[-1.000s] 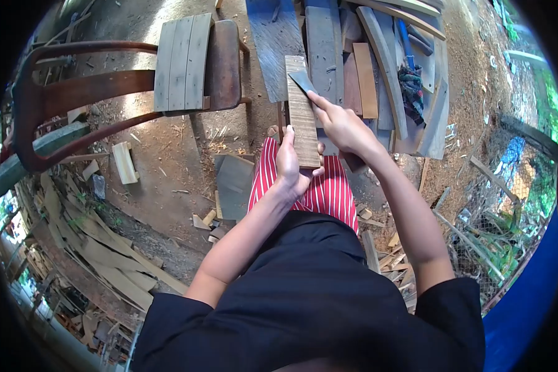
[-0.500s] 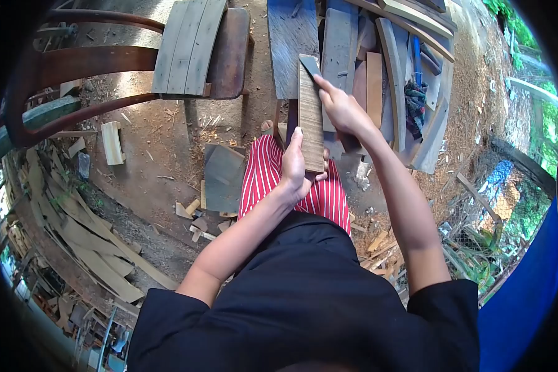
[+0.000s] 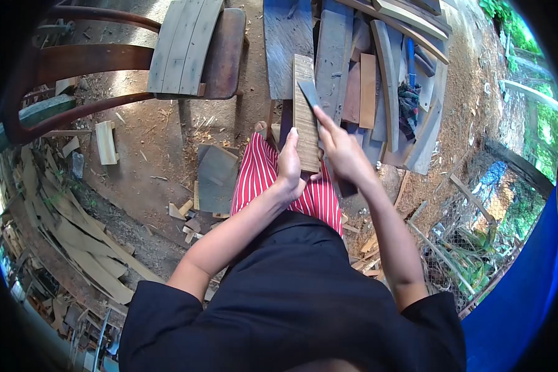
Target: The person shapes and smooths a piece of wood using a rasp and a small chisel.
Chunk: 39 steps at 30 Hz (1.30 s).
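My left hand point(image 3: 290, 162) grips the lower part of a narrow wooden board point(image 3: 305, 118), thumb along its left edge and fingers around the underside. The board points away from me, above my striped trousers, its pale grained face up. My right hand point(image 3: 344, 152) is closed around a flat dark metal blade point(image 3: 309, 93) with a slanted end. The blade lies at an angle over the board's right side, overlapping its upper face. A dark block-like part, probably the tool's handle end, shows below my right hand.
A bench point(image 3: 285, 46) and stacked planks point(image 3: 336, 59) stand ahead, with a cloth point(image 3: 408, 108) among them. At left is a wooden chair point(image 3: 223, 59) carrying a slatted panel point(image 3: 183, 49). Offcuts and shavings litter the dirt floor; thin strips point(image 3: 84, 239) lie farther left.
My right hand and the blade have moved down along the board toward me. The board stays in my left hand, and the whole view has shifted slightly.
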Motion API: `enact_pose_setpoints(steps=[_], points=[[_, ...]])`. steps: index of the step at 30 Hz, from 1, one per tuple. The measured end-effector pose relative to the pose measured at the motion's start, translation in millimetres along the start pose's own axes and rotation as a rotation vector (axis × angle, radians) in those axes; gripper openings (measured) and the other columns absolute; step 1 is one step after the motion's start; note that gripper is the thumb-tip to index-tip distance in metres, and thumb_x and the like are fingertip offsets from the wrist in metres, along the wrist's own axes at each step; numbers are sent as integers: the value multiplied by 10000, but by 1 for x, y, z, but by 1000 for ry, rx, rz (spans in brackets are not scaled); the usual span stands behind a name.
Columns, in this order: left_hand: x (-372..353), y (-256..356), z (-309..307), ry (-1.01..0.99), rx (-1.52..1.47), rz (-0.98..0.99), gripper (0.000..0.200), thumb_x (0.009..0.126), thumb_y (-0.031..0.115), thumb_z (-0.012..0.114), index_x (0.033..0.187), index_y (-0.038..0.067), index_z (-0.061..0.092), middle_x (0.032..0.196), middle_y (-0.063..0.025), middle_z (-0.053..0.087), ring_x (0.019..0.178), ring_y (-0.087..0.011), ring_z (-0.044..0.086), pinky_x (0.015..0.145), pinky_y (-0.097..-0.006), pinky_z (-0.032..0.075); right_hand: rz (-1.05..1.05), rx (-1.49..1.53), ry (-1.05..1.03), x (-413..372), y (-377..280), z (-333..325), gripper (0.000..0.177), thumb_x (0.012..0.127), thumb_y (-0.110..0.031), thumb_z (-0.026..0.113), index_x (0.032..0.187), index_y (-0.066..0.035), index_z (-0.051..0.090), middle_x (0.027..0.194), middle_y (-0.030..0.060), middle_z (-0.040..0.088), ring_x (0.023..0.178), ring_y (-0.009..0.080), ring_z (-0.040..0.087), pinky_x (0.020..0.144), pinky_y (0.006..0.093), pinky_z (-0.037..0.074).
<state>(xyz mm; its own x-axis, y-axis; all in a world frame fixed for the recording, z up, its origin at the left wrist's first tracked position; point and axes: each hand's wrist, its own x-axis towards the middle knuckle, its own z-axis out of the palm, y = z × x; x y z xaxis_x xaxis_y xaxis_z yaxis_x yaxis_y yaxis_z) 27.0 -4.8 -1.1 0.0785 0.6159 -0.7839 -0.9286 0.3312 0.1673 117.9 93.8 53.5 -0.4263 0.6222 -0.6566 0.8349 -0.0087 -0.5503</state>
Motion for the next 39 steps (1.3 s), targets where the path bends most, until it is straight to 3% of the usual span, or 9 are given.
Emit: enact_pose_setpoints(steps=[11,14,18,21,24,26,30,33,39], points=[[-1,0,-6,-17,18,-1,465,1013,505,279,1139,138,535,895,-39,605,707,-153,580,504,-311,437,-1,29,47,33,0,4,465,984,-284,377,1440,-195,391,1217,262,576,1119,443,548,957,470,440],[-2,-8,8,5,-65,29,475,1015,497,291,1228,136,515,1068,-47,637,899,-151,638,564,-309,481,30,-42,13,-35,6,8,452,980,-281,380,1430,-245,401,1025,307,622,989,483,585,911,527,452],[2,-17,7,47,-41,55,474,1002,529,303,1168,145,527,937,-32,633,756,-147,624,502,-310,445,-158,6,69,-10,21,7,447,984,-280,365,1421,-202,414,1023,336,608,984,471,594,889,528,464],[2,-19,7,30,-7,40,480,999,540,296,1153,150,529,881,-28,620,700,-149,601,493,-302,426,137,119,-119,31,-13,-13,464,991,-257,370,1442,-148,376,1181,287,588,1082,462,568,942,465,455],[4,-17,0,-82,-20,14,471,1002,531,297,1175,158,527,896,-18,627,719,-151,602,521,-296,424,-139,-116,50,18,13,-2,448,997,-247,363,1442,-201,388,1089,292,634,637,350,680,625,424,558],[0,-17,10,59,-33,64,465,1004,524,300,1192,161,523,936,-15,638,756,-147,615,524,-300,428,-18,28,-57,-31,4,-8,455,979,-266,374,1427,-197,400,1075,315,603,1018,478,573,908,516,448],[6,-24,7,106,-74,57,389,1009,497,314,1193,188,465,876,-7,592,637,-129,576,436,-298,401,17,29,-104,-6,-4,-16,462,983,-275,377,1439,-202,384,1084,312,601,1029,473,571,905,515,445],[3,-16,8,120,-55,39,386,1014,480,318,1209,182,467,865,-7,591,629,-127,572,441,-298,412,-12,-38,-104,17,-15,-15,470,987,-237,384,1456,-214,361,987,272,661,661,368,670,719,456,552],[1,-16,8,113,-72,57,394,1016,478,311,1179,170,493,880,-20,630,640,-139,613,406,-300,401,-19,-49,-41,-26,-3,-1,466,980,-227,385,1445,-218,383,1135,294,605,1027,451,598,902,479,461]])
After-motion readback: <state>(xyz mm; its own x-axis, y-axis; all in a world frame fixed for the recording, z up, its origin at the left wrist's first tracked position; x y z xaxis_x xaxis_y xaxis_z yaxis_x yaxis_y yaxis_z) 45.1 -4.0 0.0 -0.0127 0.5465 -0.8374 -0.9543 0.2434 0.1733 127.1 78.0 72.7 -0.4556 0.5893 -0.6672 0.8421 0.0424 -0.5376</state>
